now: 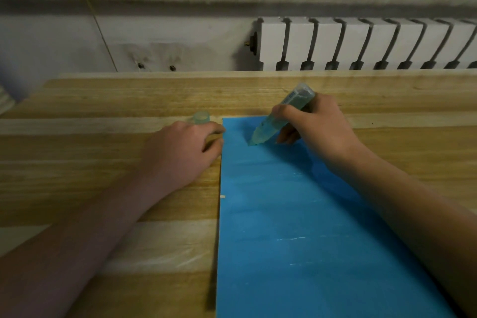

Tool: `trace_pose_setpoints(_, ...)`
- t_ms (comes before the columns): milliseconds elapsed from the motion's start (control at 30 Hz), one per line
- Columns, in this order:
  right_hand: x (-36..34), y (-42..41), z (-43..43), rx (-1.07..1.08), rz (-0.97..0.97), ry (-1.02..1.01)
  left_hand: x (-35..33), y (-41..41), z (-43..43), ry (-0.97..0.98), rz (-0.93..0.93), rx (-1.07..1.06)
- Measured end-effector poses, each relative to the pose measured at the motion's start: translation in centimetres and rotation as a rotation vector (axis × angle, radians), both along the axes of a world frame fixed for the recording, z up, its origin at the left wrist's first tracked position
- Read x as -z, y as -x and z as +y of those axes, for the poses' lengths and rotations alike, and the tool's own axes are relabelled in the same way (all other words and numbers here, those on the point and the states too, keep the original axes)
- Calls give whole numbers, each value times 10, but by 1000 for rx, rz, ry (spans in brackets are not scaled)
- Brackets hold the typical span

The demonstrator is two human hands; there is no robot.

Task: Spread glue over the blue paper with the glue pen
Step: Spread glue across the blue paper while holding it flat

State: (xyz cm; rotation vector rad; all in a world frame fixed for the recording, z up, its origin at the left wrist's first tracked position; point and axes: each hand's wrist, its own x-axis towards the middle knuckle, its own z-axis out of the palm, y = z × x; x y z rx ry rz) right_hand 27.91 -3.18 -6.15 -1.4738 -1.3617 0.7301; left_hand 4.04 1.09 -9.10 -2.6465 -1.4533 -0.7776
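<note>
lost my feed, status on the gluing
Right hand grips glue pen, tip on blue paper. Left hand touches paper's left edge. Cap beyond it, off the paper.

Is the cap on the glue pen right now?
No, the cap sits on the table by the left hand, while the glue pen has its bare tip on the blue paper.

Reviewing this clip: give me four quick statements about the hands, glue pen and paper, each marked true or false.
1. The right hand grips the glue pen. True.
2. The pen's tip rests on bare wood. False: it touches the blue paper near its far left corner.
3. The pen wears its cap. False: the cap stands on the table just beyond the left hand.
4. The left hand rests at the paper's left edge. True.
</note>
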Motion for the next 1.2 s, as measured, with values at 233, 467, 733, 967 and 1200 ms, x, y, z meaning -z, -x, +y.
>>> trace_pose_setpoints(233, -2, -1, -2, 47, -52, -10, 0, 0, 0, 19, 14, -12)
trace_pose_setpoints(467, -2, -2, -3, 61, -44, -11, 1, 0, 0, 9, 15, -26)
trace_pose_setpoints(733, -2, -3, -6, 101, -67, -28, 1, 0, 0, -6, 15, -18)
trace_pose_setpoints(967, -2, -11, -9, 60, -46, 4, 1, -1, 0, -10, 26, -22)
trace_pose_setpoints(1200, 3, -15, -11, 27, -65, -31, 1, 0, 0, -8, 23, -17)
